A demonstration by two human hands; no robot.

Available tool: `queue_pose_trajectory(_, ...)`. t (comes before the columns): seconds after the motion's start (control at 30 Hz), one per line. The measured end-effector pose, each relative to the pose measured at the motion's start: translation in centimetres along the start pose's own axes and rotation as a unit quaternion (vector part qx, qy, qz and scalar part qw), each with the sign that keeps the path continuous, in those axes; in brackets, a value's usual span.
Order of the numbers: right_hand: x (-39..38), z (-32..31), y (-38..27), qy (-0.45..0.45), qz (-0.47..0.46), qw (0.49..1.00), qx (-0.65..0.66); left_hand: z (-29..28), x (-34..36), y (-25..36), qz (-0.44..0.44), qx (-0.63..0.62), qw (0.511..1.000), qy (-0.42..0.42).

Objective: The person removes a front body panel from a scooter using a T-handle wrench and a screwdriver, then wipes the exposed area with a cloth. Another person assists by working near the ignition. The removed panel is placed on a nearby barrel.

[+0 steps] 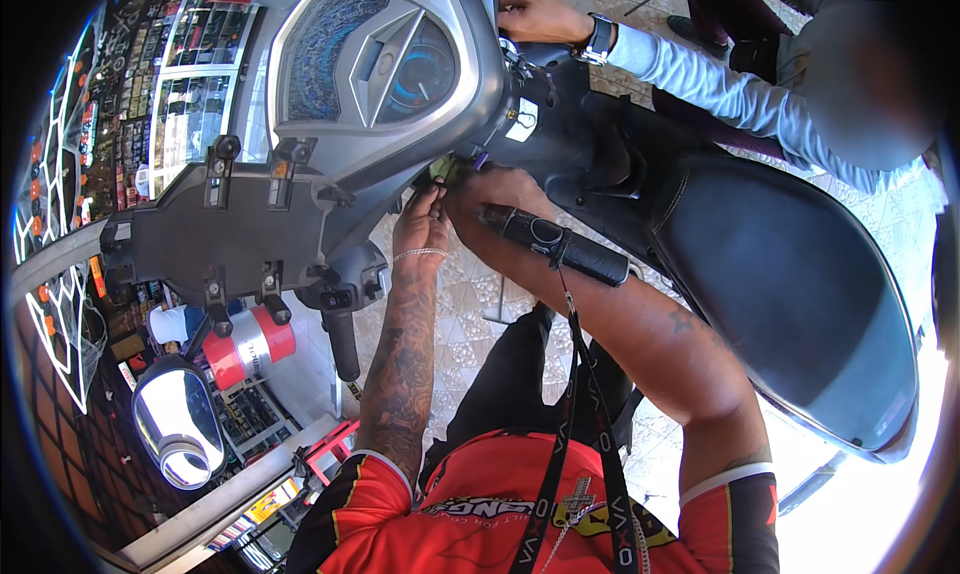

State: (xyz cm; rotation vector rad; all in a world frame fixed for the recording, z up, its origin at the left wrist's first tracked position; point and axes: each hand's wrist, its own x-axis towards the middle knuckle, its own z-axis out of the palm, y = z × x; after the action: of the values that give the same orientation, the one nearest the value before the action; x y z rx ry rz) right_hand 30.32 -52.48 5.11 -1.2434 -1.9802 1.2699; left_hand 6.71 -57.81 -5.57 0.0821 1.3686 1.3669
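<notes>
I am at the side of a motor scooter with a grey dashboard (370,69). My left hand (424,224) reaches up to the lower edge of the front panel, its fingers bent together at a small greenish piece (440,170); what they grip is not clear. Right beside it, my right hand (500,192) reaches under the panel, close to a small purple part (480,161). Its fingers are hidden there. A black cylindrical device (560,244) on a black lanyard (575,374) hangs in front of my right forearm.
A co-worker's hand (545,17) with a wristwatch rests at the far side of the dashboard. To the right stretches the black seat (790,284). On the left are a dark plate with clamps (250,224), a handlebar grip (341,344), a mirror (180,414) and glass shop displays (195,104).
</notes>
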Motion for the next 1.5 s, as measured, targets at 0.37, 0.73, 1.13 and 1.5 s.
queue_pose_trajectory(0.37,1.2,0.4,-0.5,-0.027,0.12,0.991,0.054,0.8,-0.8,-0.1,0.039,0.007,0.999,-0.004)
queue_pose_trajectory(0.73,-0.2,-2.6,1.2,-0.135,0.155,0.979,-0.013,0.7,-0.5,-0.2,0.038,0.007,0.999,0.018)
queue_pose_trajectory(1.13,0.4,-2.9,1.4,-0.118,0.043,0.99,-0.069,1.2,-0.6,0.1,0.036,0.029,0.998,0.05)
queue_pose_trajectory(1.5,0.4,-2.2,2.3,-0.044,-0.113,0.982,-0.143,2.0,-1.0,0.2,0.051,0.046,0.997,0.044)
